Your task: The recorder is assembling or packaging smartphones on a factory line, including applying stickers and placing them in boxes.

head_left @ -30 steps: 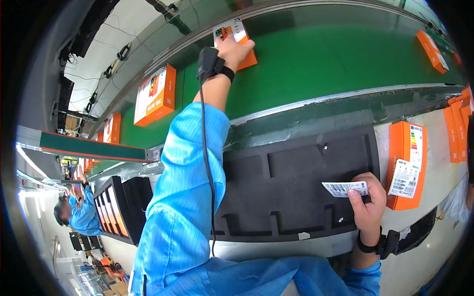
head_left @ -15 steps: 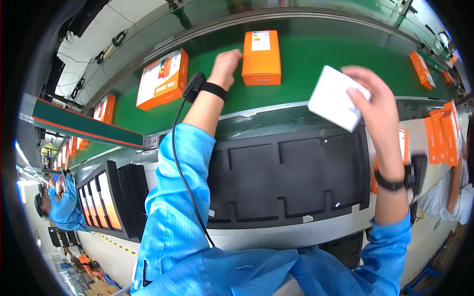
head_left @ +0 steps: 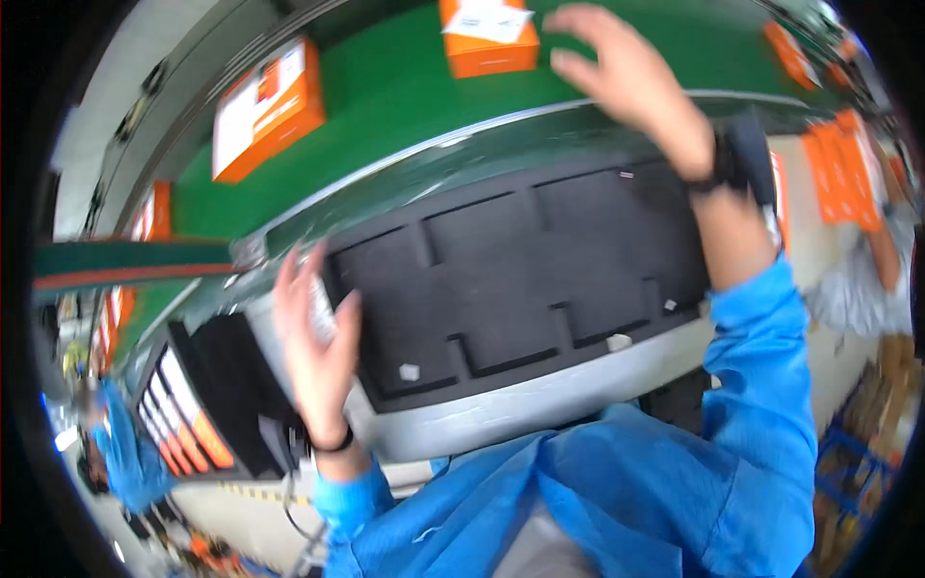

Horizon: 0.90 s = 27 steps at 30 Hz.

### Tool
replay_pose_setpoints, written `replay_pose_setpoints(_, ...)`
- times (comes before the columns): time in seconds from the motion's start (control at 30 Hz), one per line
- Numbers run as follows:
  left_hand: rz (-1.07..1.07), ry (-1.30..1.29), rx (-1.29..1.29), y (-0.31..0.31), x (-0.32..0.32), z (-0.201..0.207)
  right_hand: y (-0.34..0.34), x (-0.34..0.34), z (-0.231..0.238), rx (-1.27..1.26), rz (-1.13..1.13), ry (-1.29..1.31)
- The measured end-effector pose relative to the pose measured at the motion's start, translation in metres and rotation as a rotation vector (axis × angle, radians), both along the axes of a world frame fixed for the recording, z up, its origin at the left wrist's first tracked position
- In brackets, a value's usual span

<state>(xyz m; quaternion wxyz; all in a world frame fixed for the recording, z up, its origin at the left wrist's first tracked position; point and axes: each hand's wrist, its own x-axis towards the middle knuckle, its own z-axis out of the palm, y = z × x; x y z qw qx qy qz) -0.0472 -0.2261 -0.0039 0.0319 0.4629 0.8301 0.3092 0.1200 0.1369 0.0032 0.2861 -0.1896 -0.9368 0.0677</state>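
Note:
My right hand (head_left: 621, 67) reaches over the green conveyor belt (head_left: 385, 101), fingers apart and holding nothing. Just left of its fingertips stands an orange box (head_left: 493, 60), with a white paper (head_left: 489, 22) lying across its top. My left hand (head_left: 313, 352) is blurred but open and empty, fingers spread, by the left end of a black tray (head_left: 491, 279). That tray has low dividers and a few small white scraps on it. Further left on the belt lies an orange and white box (head_left: 270, 111).
A stack of black trays (head_left: 236, 385) stands at left, with slim orange and white boxes (head_left: 188, 414) in slots. A green rail (head_left: 135, 260) juts in there. Co-workers show at far left (head_left: 130, 448) and right (head_left: 867, 289), where several orange boxes (head_left: 843, 173) stand.
The white paper has left my right hand and lies on the orange box. My left hand has come back from the belt to the tray's left end. The view has shifted.

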Motion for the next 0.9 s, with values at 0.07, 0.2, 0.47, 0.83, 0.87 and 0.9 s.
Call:
replay_pose_setpoints(0.07,0.252,-0.157,0.070,-0.085,0.004,-0.014,-0.076,0.062,0.002,-0.033,-0.155,-0.061)
replay_pose_setpoints(0.2,0.125,-0.585,0.233,-0.111,0.046,-0.047,-0.161,0.145,-0.026,-0.216,-0.404,-0.216)
replay_pose_setpoints(0.47,0.171,-0.606,0.768,-0.111,0.061,-0.008,-0.244,0.202,-0.027,-0.359,0.103,-0.060)
replay_pose_setpoints(0.83,-0.570,-0.862,0.761,-0.040,0.131,0.060,-0.312,0.426,-0.023,0.256,-0.716,0.131)
replay_pose_setpoints(0.87,-0.524,-0.846,0.719,-0.034,0.132,0.052,-0.337,0.465,-0.061,0.132,-0.779,0.123)
replay_pose_setpoints(0.9,-0.425,-0.791,0.680,-0.037,0.125,0.044,-0.367,0.488,-0.092,0.030,-0.898,0.108)
